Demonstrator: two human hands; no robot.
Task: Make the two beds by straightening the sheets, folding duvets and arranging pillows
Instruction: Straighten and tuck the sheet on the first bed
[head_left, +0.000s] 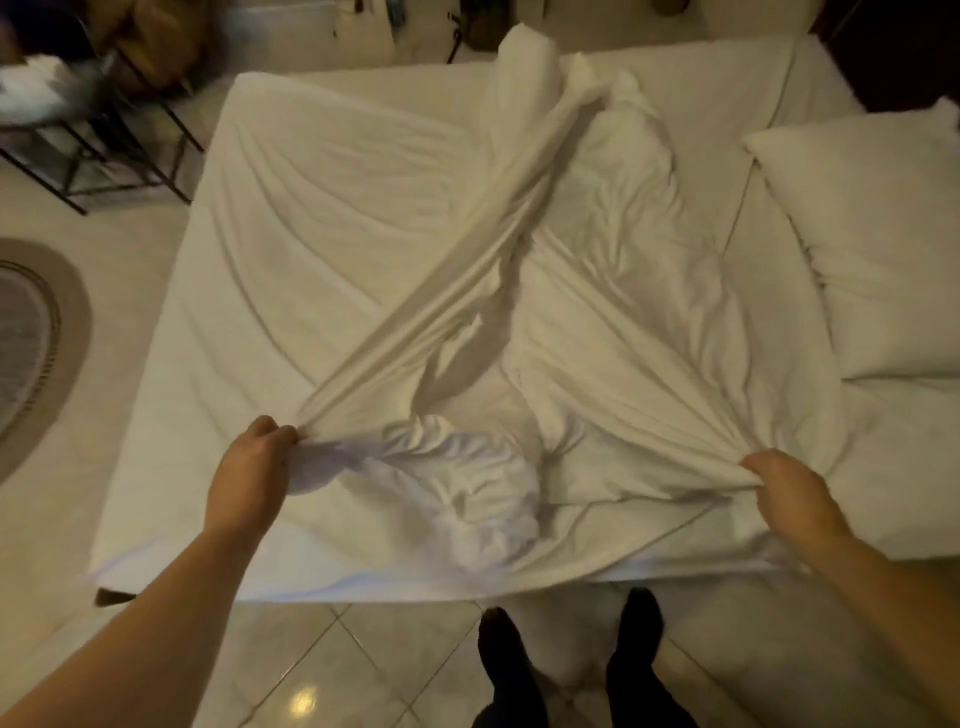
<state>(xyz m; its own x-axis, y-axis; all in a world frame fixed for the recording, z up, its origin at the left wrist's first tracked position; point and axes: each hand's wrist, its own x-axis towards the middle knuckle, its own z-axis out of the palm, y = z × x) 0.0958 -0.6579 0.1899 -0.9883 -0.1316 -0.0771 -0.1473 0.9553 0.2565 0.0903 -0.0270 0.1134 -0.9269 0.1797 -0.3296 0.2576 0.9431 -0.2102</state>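
The white sheet (337, 234) lies all over the near bed (156, 545), full of creases. 1 part of it is twisted into a long rope (467, 270) that slants from the near edge up to a bunched lump at the far side. The left hand (249, 467) pinches the near end of that rope, its grip closed tight on the cloth. The right hand (784, 483) has its grip closed on a bunch of the sheet too, near the right corner, and lines in the cloth fan out from it. Between the 2 hands a crumpled heap sits by the near edge.

I think this is the straightening step, early on. The sheet is not flat yet and no duvet is folded. Next, I would guess, the twist has to be shaken loose. Then both corners need pulling out wide and even so the creases go.

1 pillow (878, 249) lies to the right, on what looks like the 2nd bed (909, 467), pushed right against the 1st. The person stands at the near edge in dark socks (506, 660) on a shiny tile floor (311, 665). A round rug (31, 343) is off to the left, and a dark metal rack (104, 156) stands past the far left corner
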